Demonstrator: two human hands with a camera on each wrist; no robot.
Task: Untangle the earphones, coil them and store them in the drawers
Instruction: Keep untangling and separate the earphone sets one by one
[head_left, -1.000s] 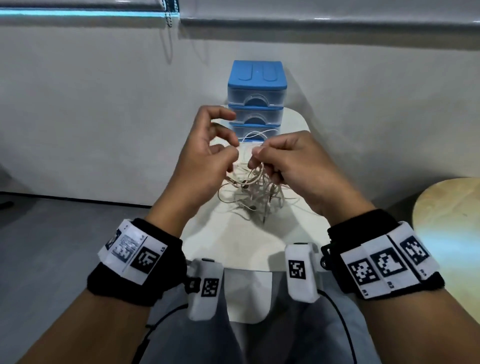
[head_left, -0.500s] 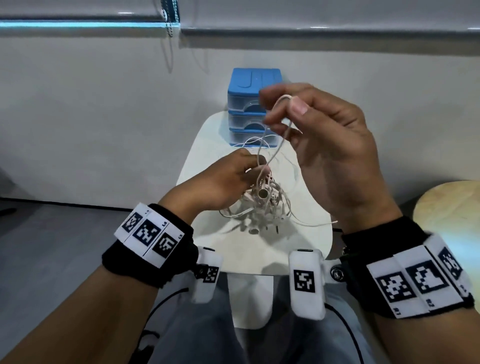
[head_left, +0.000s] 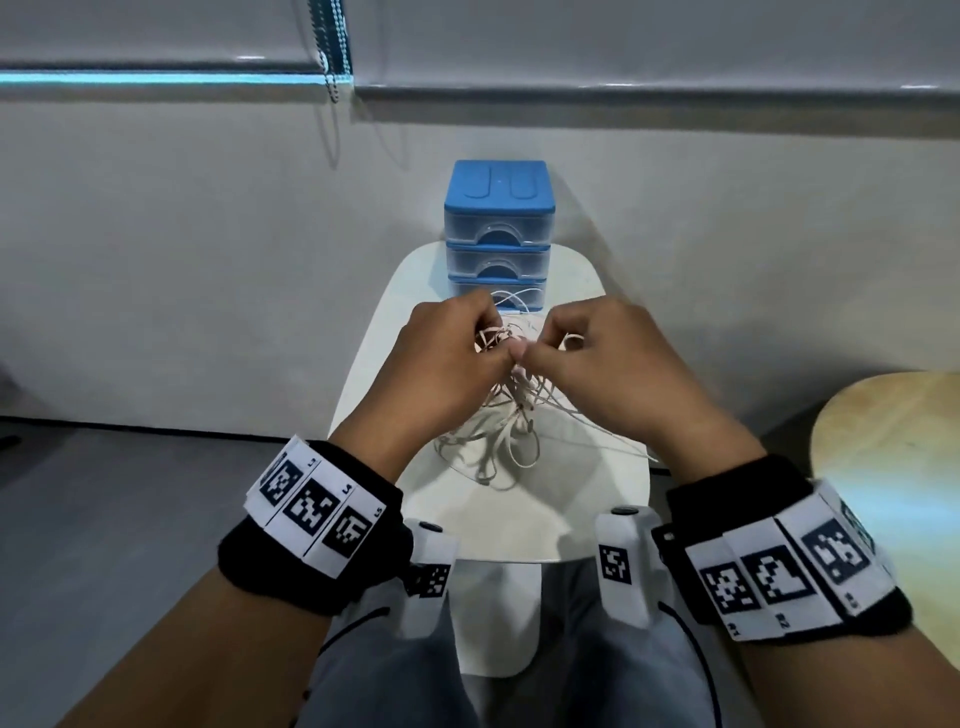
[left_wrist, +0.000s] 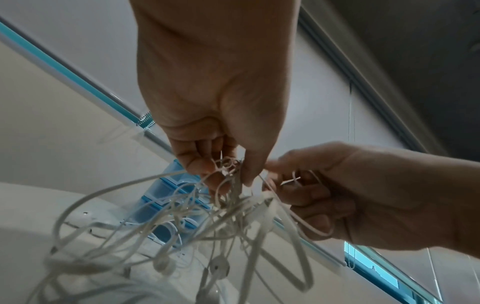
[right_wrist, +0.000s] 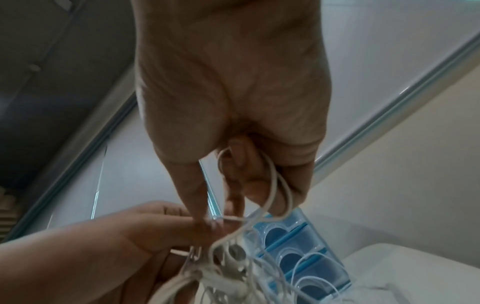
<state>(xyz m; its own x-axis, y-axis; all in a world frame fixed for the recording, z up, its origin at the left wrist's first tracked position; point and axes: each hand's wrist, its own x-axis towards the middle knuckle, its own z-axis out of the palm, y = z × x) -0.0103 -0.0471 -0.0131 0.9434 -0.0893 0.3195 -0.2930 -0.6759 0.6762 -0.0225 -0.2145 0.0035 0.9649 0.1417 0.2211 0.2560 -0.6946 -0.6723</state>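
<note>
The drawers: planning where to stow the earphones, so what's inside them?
The clear-fronted blue drawers are all closed; the top two look empty. White earphone cables and the hands cover the bottom one.

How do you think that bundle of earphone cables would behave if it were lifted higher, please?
Probably floppy: the earphones droop in loose loops below both hands. Likely light, since the left hand and right hand hold them by fingertip pinches. The strands look knotted, so they would probably rise off the table as one clump.
</note>
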